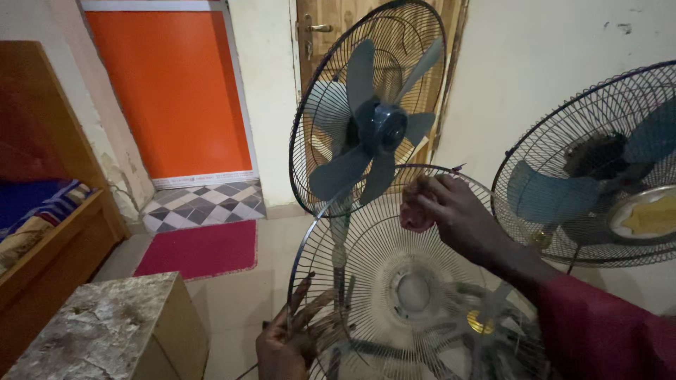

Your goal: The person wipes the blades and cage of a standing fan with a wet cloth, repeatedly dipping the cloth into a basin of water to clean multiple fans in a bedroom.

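Observation:
A detached round wire fan guard (366, 246) stands upright in front of me. My left hand (289, 345) grips its lower left rim, fingers hooked through the wires. My right hand (458, 214) presses a pinkish cloth (415, 211) against the guard's upper rim. Behind it stands a fan (373, 127) with blue-grey blades, its front uncovered and its rear guard still on.
A second caged fan (598, 169) stands at the right by the wall. A marble-topped block (105, 331) sits at lower left, a wooden bed frame (49, 239) at far left. A red mat (201, 250) lies before an orange door (172, 91).

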